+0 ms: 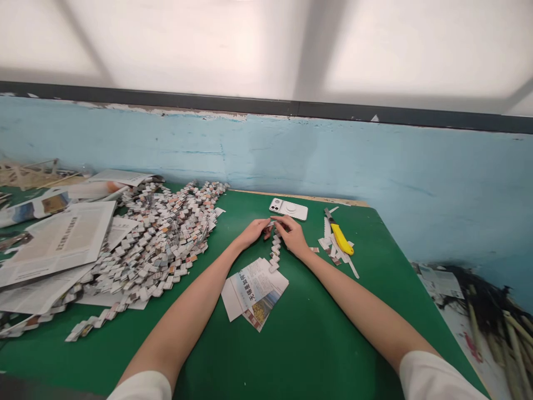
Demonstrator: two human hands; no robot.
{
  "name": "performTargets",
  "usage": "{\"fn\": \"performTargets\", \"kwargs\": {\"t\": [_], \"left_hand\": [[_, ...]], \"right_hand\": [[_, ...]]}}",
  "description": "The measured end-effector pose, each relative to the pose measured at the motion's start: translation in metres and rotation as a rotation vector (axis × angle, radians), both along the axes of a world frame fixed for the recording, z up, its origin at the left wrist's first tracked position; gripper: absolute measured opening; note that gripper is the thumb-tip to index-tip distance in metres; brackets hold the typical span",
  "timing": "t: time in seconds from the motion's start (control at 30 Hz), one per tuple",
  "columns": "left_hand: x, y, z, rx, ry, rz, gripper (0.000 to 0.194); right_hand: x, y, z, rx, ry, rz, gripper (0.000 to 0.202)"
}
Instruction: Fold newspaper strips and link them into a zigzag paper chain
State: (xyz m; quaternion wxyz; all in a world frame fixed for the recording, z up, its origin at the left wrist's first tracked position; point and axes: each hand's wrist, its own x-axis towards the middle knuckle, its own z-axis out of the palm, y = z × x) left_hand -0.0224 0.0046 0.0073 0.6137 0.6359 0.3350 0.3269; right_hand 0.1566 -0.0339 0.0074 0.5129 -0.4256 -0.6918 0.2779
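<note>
Where two hands [255, 232] [293, 236] meet, one paper chain [275, 250]

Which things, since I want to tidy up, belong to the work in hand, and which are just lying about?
Likely in the work:
short folded-paper chain, at the left hand and right hand
heap of folded paper
loose paper strips
printed sheets by the chain
yellow-handled tool, perhaps for cutting

Seemingly lying about:
white phone
sticks at far right
</note>
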Motion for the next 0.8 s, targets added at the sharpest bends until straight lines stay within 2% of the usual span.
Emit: {"fn": "performTargets", "kwargs": {"t": [0.23, 0.47, 0.8], "left_hand": [[0.0002, 0.0, -0.0015, 0.084, 0.049, 0.005, 0.053], [-0.0004, -0.0036, 0.0026, 0.154, 0.143, 0.086, 0.052], [0.0007, -0.0027, -0.0003, 0.181, 0.177, 0.111, 0.054]], "right_hand": [[0.0007, 0.0007, -0.0009, -0.039, 0.03, -0.013, 0.033], [0.0021, 0.0044, -0.0031, -0.236, 0.189, 0.021, 0.041], [0.0007, 0.0009, 0.0015, -0.187, 0.127, -0.06, 0.051]]}}
